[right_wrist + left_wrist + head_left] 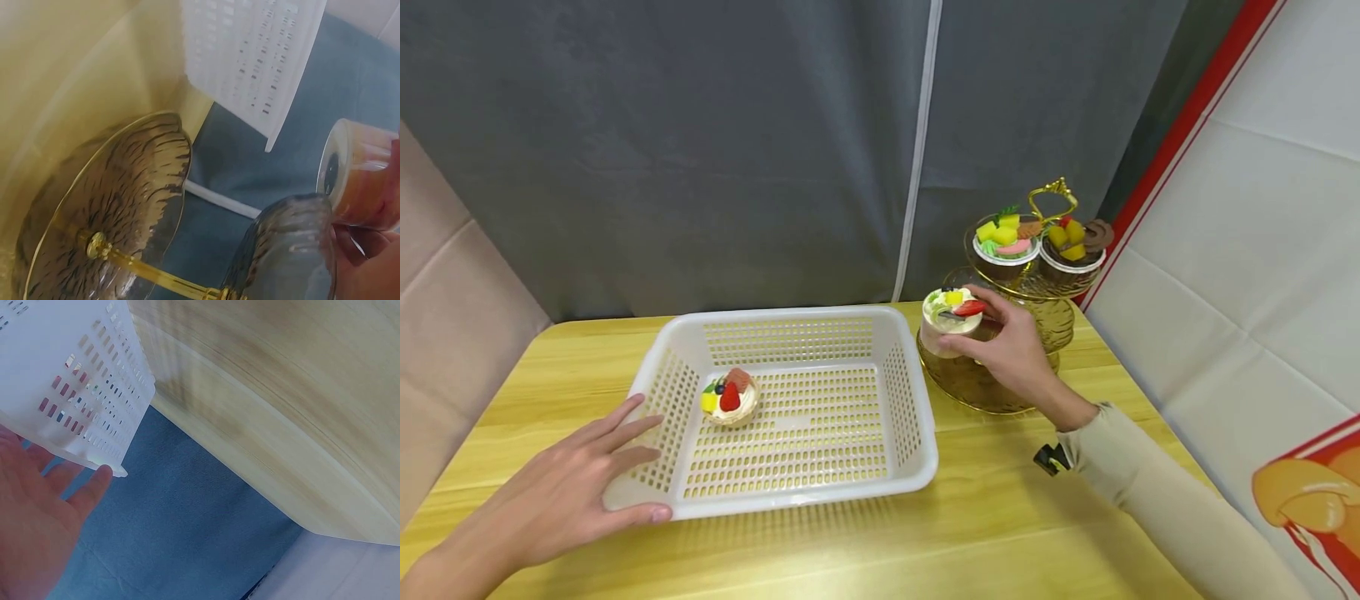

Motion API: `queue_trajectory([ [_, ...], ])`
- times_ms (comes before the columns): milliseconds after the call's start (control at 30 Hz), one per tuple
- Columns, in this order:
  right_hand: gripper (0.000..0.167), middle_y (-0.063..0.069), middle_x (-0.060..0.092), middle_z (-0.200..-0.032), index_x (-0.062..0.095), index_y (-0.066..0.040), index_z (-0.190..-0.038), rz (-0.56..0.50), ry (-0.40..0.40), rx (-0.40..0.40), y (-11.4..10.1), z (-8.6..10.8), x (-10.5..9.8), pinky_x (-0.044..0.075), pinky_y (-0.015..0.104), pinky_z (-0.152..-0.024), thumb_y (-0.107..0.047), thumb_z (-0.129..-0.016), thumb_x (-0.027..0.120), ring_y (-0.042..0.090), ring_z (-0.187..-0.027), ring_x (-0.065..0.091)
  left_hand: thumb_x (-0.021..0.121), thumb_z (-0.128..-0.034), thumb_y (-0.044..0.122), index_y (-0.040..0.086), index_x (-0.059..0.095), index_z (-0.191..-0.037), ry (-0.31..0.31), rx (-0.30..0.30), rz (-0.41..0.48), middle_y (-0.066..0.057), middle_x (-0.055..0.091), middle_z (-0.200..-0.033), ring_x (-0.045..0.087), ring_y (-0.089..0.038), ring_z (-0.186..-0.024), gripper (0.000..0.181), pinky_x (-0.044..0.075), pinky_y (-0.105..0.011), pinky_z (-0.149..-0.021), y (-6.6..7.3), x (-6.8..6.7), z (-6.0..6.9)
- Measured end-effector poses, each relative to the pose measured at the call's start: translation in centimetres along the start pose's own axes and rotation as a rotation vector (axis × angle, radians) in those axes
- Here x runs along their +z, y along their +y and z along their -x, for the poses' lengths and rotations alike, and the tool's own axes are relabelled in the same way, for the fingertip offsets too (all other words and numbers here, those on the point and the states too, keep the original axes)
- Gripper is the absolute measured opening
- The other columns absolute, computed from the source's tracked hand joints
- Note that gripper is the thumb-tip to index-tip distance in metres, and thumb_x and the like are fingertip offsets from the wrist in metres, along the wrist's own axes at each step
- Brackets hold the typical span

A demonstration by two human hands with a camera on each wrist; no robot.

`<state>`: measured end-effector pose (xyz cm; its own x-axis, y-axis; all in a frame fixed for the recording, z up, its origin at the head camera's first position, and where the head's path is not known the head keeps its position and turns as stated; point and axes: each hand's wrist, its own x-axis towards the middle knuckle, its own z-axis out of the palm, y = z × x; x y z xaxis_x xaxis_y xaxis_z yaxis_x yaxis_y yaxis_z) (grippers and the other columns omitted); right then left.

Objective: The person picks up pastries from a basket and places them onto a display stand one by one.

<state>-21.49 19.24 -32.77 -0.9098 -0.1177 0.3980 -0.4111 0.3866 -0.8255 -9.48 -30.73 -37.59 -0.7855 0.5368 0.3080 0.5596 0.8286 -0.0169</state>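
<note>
My right hand [1013, 343] grips a small cake in a pale cup [937, 335], topped with white cream, a strawberry and yellow cubes. It holds the cake beside the golden tiered stand [977, 393], over the edge of its lowest tier. From the side, the right wrist view shows the cup [365, 172] in the fingers. My left hand [576, 475] lies at the left end of a white plastic basket [805, 500], fingers spread and touching its rim. Inside the basket, towards the left, sits a fruit tart [730, 398] with cream, a strawberry and a brown piece.
Two fruit-topped cups, one light [1006, 242] and one chocolate [1071, 250], stand on the upper tier under a gold handle [1054, 198]. A small black object [1051, 459] is by the right sleeve. Behind the wooden table [850, 550] hangs a grey curtain [700, 167].
</note>
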Motion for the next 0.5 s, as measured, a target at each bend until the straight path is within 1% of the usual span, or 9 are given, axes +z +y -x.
queue_trajectory([
  [67, 0.073, 0.016, 0.066, -0.12, 0.054, 0.001, -0.138, 0.003, 0.024, -0.001, 0.2, 0.0, -0.2, 0.052, 0.018, -0.084, -0.006, -0.074, 0.088, 0.008, -0.098, 0.064, 0.074, -0.0691, 0.072, 0.016, 0.076, -0.101, -0.001, 0.002, -0.001, -0.008, 0.059, -0.135, 0.025, -0.02, -0.148, 0.064, 0.048, -0.052, -0.083, 0.0, 0.0, 0.0],
  [133, 0.072, 0.016, 0.065, -0.122, 0.054, 0.002, -0.138, 0.014, 0.04, -0.002, 0.4, 0.1, -0.5, 0.052, 0.019, -0.084, -0.007, -0.074, 0.088, 0.008, -0.097, 0.064, 0.074, -0.0691, 0.072, 0.016, 0.076, -0.1, 0.001, 0.004, -0.003, -0.008, 0.06, -0.134, 0.025, -0.02, -0.148, 0.064, 0.049, -0.052, -0.083, 0.0, -0.1, 0.0],
  [267, 0.072, 0.015, 0.064, -0.123, 0.054, 0.001, -0.139, 0.048, 0.052, 0.019, 0.6, 0.3, -1.0, 0.052, 0.018, -0.082, -0.013, -0.076, 0.088, 0.009, -0.096, 0.064, 0.074, -0.069, 0.072, 0.016, 0.076, -0.1, 0.002, 0.002, -0.004, -0.008, 0.06, -0.134, 0.027, -0.021, -0.147, 0.064, 0.048, -0.051, -0.083, 0.1, -0.1, -0.1],
  [367, 0.072, 0.016, 0.064, -0.124, 0.053, 0.001, -0.14, 0.04, 0.051, 0.046, 0.9, 0.4, -1.3, 0.051, 0.015, -0.08, -0.015, -0.078, 0.086, 0.008, -0.097, 0.063, 0.074, -0.069, 0.072, 0.016, 0.076, -0.1, -0.005, -0.001, -0.002, -0.008, 0.059, -0.134, 0.026, -0.02, -0.148, 0.064, 0.048, -0.052, -0.083, 0.0, -0.1, 0.0],
  [500, 0.061, 0.018, 0.065, -0.118, 0.057, 0.004, -0.132, 0.037, 0.071, 0.065, 1.2, 0.6, -1.8, 0.051, 0.014, -0.077, -0.014, -0.08, 0.085, 0.006, -0.094, 0.064, 0.074, -0.069, 0.072, 0.016, 0.076, -0.101, -0.002, 0.001, -0.001, -0.008, 0.059, -0.135, 0.026, -0.02, -0.148, 0.064, 0.048, -0.052, -0.083, 0.0, -0.1, 0.0],
])
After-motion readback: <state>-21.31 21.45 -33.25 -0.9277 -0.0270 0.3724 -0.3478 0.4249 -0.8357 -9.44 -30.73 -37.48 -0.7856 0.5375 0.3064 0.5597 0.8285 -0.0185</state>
